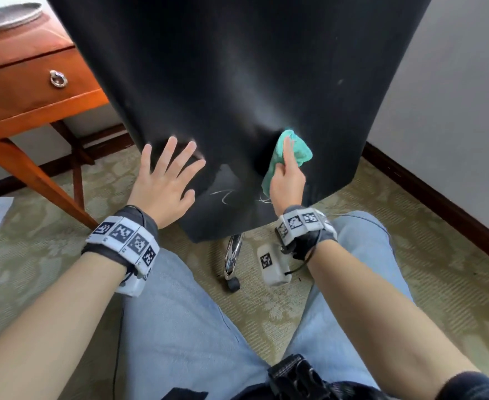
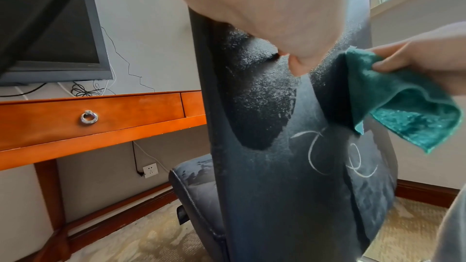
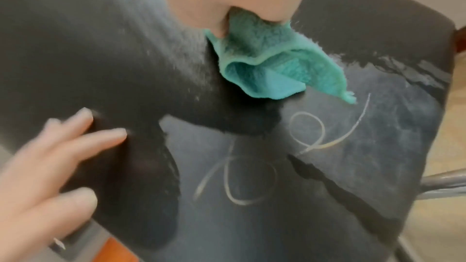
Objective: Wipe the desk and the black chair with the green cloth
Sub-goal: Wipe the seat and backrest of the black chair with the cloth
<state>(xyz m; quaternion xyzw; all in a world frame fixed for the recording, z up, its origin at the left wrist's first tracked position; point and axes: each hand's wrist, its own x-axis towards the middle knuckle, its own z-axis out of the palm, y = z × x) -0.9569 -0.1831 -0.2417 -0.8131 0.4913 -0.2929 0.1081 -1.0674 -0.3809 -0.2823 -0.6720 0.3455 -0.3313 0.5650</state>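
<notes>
Two hands meet one black chair [image 1: 237, 82]: left hand [image 1: 162, 183] flat, right hand [image 1: 286, 183] gripping one green cloth [image 1: 301, 151].

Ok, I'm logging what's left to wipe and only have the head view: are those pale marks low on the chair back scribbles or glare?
Observer: Scribbles. The right wrist view shows two pale looped lines on the chair back, below the cloth.
Operator: Is the seat dusty too?
Observer: Yes, the left wrist view shows pale smears on the seat.
Operator: Anything at the back of the desk?
Observer: A dark monitor behind the desk; I can't tell whether it stands on it.
</notes>
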